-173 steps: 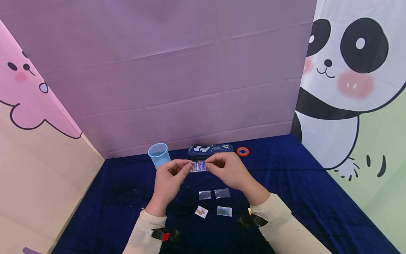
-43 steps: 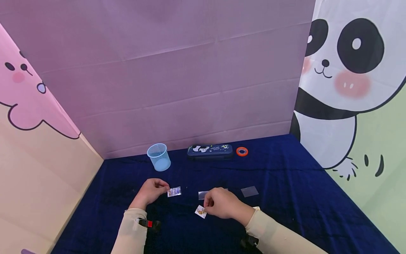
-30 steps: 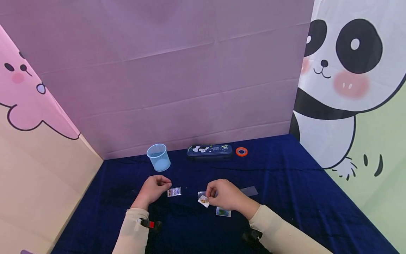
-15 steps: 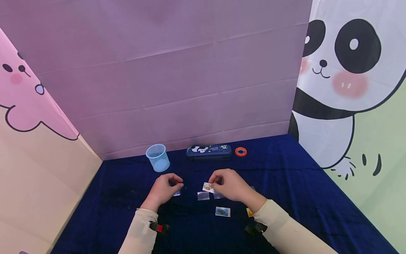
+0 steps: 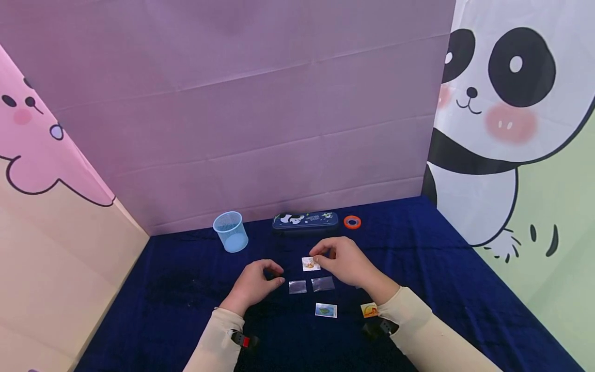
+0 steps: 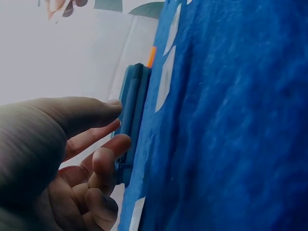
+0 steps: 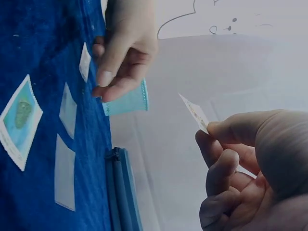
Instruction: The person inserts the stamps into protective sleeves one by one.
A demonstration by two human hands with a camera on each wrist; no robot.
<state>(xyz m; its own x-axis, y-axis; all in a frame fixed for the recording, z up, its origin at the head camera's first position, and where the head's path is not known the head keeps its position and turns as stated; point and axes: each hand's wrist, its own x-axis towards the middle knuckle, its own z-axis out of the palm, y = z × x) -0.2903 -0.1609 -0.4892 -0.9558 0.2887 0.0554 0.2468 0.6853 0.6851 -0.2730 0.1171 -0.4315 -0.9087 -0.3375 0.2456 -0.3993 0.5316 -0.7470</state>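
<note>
My right hand (image 5: pixel 348 263) pinches a small white stamp (image 5: pixel 309 264) by its edge, raised above the cloth with its orange-brown picture showing. Its thumb and index finger grip one corner of it in the right wrist view. My left hand (image 5: pixel 256 285) hovers to the left, thumb and fingers apart, holding nothing. Between the hands and nearer me lie two clear sleeves, the left sleeve (image 5: pixel 297 287) and the right sleeve (image 5: pixel 323 284). Below them is a blue-green stamp (image 5: pixel 326 310) with a serrated edge. A sleeved stamp (image 7: pixel 85 62) lies beneath my left hand, hidden in the head view.
A yellow-orange stamp (image 5: pixel 369 310) lies beside my right sleeve cuff. At the back stand a light-blue mesh cup (image 5: pixel 231 232), a dark-blue panda pencil case (image 5: pixel 305 221) and an orange tape roll (image 5: pixel 352 222). A fabric wall (image 5: pixel 279 129) rises behind the blue cloth (image 5: pixel 186 310).
My right hand has picked the white stamp up off the cloth and raised it away from me. My left hand has left the sleeved stamp and moved right, covering it.
</note>
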